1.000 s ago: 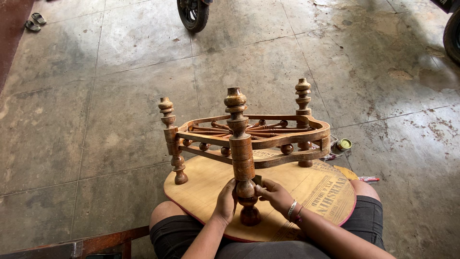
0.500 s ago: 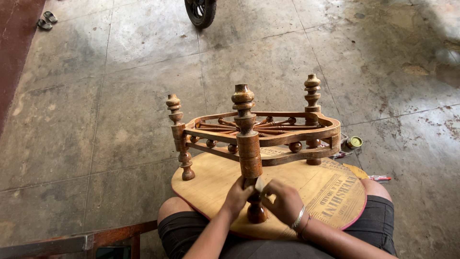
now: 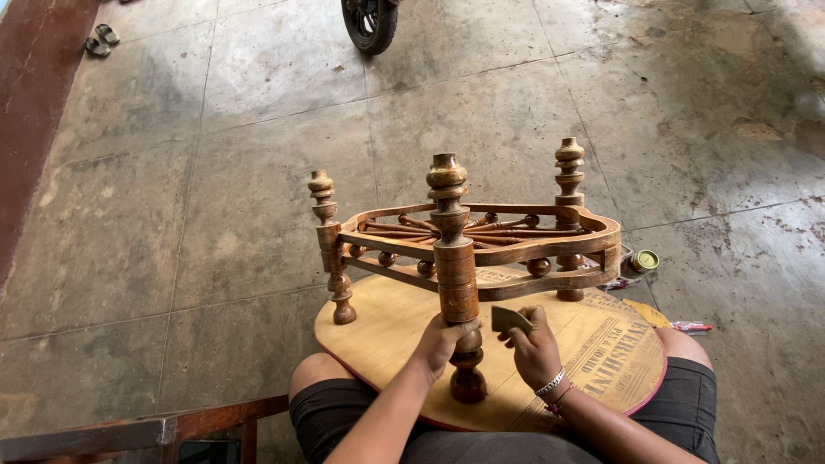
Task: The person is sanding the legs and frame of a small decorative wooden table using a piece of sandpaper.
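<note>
An upturned wooden stool [image 3: 481,249] rests on my lap, its round seat [image 3: 378,322] facing down and its turned legs pointing up. My left hand [image 3: 440,339] grips the lower part of the nearest leg [image 3: 454,258]. My right hand [image 3: 534,344] is lifted a little to the right of that leg and pinches a small folded piece of sandpaper [image 3: 507,319]. The sandpaper is off the wood. A carved frame with spokes joins the legs.
A small open tin [image 3: 644,260] and a red-tipped item [image 3: 692,326] lie on the concrete floor to the right. A wheel [image 3: 371,24] stands at the top. A wooden rail [image 3: 172,427] sits at lower left. Sandals [image 3: 97,40] lie at upper left.
My right hand has pulled the sandpaper away from the leg and raised it to the right. My left hand keeps hold of the leg. The camera has shifted slightly.
</note>
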